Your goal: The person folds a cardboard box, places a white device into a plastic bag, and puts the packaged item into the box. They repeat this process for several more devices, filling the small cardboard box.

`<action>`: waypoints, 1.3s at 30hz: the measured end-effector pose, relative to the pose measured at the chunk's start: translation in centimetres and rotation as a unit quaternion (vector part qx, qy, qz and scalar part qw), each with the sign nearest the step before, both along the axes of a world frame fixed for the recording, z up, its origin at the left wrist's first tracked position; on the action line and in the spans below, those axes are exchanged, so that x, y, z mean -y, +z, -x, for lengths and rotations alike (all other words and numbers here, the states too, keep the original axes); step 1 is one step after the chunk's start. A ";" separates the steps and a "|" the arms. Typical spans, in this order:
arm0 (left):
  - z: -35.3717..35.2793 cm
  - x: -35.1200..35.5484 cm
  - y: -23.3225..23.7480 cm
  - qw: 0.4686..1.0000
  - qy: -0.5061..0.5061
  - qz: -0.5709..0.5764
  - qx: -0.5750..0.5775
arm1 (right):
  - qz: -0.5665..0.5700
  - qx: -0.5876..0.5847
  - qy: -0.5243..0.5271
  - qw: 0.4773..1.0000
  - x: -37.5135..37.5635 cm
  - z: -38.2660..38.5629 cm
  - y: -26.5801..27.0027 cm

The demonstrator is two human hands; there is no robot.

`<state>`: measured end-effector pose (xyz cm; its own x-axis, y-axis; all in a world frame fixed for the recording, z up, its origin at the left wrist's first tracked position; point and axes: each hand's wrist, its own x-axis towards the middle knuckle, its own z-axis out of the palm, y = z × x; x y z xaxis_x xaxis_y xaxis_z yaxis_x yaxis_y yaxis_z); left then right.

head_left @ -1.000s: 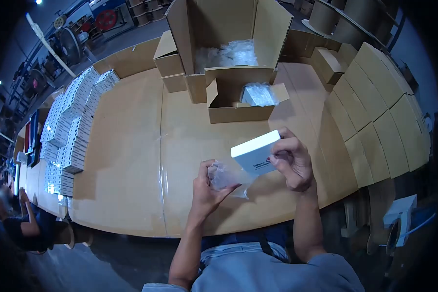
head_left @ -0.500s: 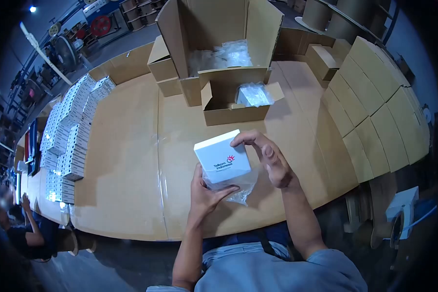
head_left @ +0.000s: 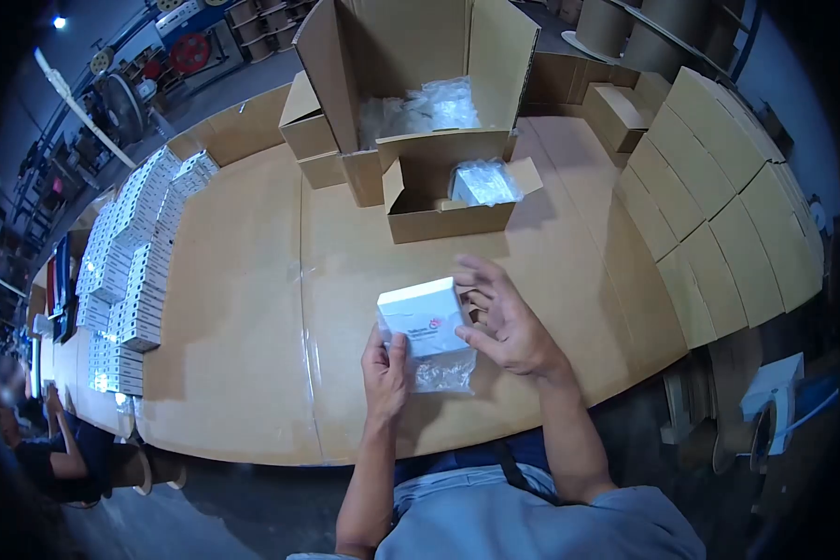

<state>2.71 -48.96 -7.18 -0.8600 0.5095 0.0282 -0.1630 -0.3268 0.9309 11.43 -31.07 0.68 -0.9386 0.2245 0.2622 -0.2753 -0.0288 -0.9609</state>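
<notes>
A small white box (head_left: 427, 313) with "Telkom Indonesia" print and a red mark is held tilted over the cardboard-covered table. My left hand (head_left: 385, 373) is closed on its left side, thumb across the front. Clear bubble plastic (head_left: 444, 371) hangs around the box's lower part. To the right, my right hand (head_left: 509, 327) is open with fingers spread; its thumb tip meets the box's right edge. Beyond both hands stands an open brown carton (head_left: 450, 224), with a plastic-wrapped white box (head_left: 487, 183) inside.
A tall open carton (head_left: 411, 56) holding clear plastic bags (head_left: 439, 103) stands behind the small one. Stacked white boxes (head_left: 140, 247) line the table's left side; brown cartons (head_left: 709, 205) are piled on the right. Another person's arm (head_left: 63, 439) shows at far left.
The white box has come down slightly and tipped. My left thumb has moved up onto its front. My right hand's fingers have left the top and spread out at the right side.
</notes>
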 end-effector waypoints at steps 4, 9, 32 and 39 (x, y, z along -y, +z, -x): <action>-0.2 -0.1 -0.1 0.998 0.024 -0.039 0.048 | 0.172 0.023 -0.062 0.983 0.8 -0.7 -2.8; 0.0 -0.1 0.0 0.998 0.015 -0.036 0.039 | 0.297 0.041 -0.056 0.952 1.7 -1.0 -4.9; -0.3 0.1 1.2 0.993 0.021 -0.002 -0.116 | 0.274 -0.059 -0.122 0.952 2.6 -0.4 -5.0; -0.9 -1.2 1.0 0.990 0.125 -0.044 0.040 | 0.238 0.006 -0.084 0.968 3.0 -0.6 -3.8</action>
